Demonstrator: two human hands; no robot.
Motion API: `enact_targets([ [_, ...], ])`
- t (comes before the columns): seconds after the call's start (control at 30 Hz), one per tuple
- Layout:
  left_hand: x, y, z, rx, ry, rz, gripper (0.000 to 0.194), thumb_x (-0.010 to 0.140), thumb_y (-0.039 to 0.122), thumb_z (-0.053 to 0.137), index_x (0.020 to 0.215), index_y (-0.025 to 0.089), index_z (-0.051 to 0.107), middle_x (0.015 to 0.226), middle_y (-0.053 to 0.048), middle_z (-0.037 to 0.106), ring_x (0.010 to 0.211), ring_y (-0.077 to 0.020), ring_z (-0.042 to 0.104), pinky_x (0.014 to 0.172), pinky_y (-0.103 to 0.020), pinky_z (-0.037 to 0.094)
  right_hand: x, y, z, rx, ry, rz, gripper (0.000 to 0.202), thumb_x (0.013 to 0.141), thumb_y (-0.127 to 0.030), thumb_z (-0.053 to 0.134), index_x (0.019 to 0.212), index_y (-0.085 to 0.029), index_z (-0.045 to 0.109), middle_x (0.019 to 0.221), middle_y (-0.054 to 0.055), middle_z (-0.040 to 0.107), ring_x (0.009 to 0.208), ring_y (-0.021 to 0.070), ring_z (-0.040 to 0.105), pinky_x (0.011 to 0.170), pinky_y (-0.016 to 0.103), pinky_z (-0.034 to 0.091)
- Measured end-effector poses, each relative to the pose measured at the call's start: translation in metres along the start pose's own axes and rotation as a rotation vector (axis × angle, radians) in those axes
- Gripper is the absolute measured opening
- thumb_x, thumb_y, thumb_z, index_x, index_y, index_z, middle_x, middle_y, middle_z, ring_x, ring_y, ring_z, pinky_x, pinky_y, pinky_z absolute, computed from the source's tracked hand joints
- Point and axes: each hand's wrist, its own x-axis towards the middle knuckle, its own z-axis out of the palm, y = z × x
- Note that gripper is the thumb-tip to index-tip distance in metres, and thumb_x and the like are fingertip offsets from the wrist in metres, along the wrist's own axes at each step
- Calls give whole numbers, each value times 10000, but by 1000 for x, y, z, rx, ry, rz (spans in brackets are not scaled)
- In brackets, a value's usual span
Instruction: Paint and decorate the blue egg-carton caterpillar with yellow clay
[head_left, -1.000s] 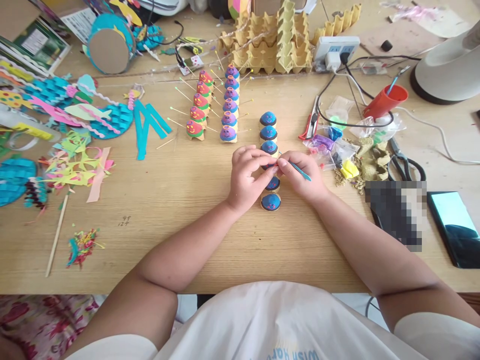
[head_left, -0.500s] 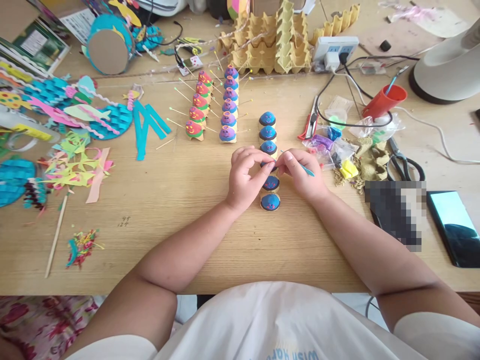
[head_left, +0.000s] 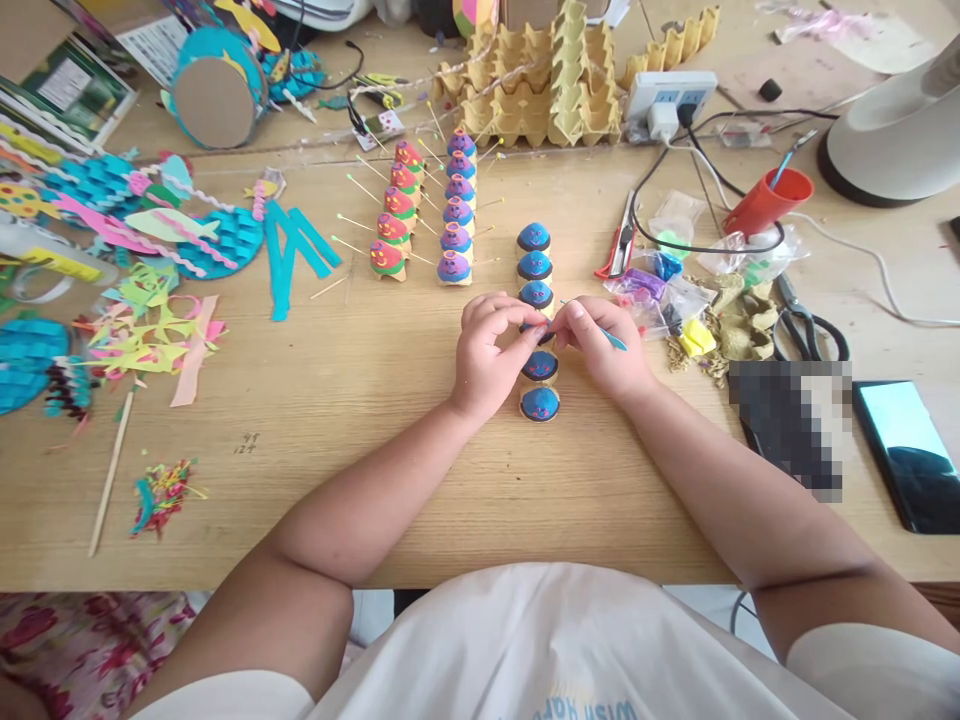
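A row of egg-carton cups topped with blue clay (head_left: 535,265) runs toward me, several with small faces and dark rims. My left hand (head_left: 487,355) is over a middle cup, thumb and forefinger pinched together at its top. Whatever lies between those fingertips is too small to make out. Opposite it, my right hand (head_left: 604,350) closes on a thin blue modelling tool (head_left: 615,341), whose end sticks out below the palm. Both hands' fingertips nearly meet and partly hide the cup under them.
Finished-looking caterpillar rows, one red and green (head_left: 391,228) and one purple and blue (head_left: 456,230), stand behind left. To the right lie a cutter (head_left: 622,240), clay bags (head_left: 660,290), scissors (head_left: 806,325) and a phone (head_left: 911,455). Egg cartons (head_left: 517,95) sit at the back.
Hardly anything differs: both hands stay over the same cup, with the fingertips shifted very slightly. The whole view has drifted a touch to the left.
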Motion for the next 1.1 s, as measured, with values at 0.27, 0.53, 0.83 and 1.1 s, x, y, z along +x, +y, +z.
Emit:
enact_targets([
  [0.27, -1, -1, 0, -70, 24, -12, 334, 1108, 537, 608, 943, 272, 726, 1014, -22, 821, 1071, -189, 752, 1144, -435, 576, 0, 1, -1, 0, -2, 0, 652, 983, -815, 605, 751, -220, 737, 657, -2, 650, 613, 131, 532, 718, 340, 507],
  [0.53, -1, 0, 1, -8, 2, 21, 144, 1042, 407, 758, 991, 275, 788, 1042, -19, 829, 1110, -200, 752, 1165, -444, 565, 0, -3, -1, -3, -28, -6, 631, 958, -814, 645, 756, -221, 718, 687, 13, 676, 672, 149, 588, 686, 321, 504],
  [0.83, -2, -1, 1, 14, -3, 45, 65, 1019, 345, 790, 1024, 286, 817, 1059, -19, 829, 1121, -206, 748, 1177, -461, 568, 0, -5, 1, 102, -19, 61, 549, 797, -746, 874, 811, -218, 722, 754, 2, 707, 695, 138, 595, 650, 290, 493],
  [1.1, -2, -1, 1, -41, 28, 57, 92, 1026, 360, 783, 1041, 280, 828, 1041, -15, 825, 1117, -199, 732, 1172, -437, 555, 0, -4, 2, 129, 22, 74, 543, 819, -742, 855, 793, -217, 718, 716, -12, 665, 686, 130, 572, 670, 292, 492],
])
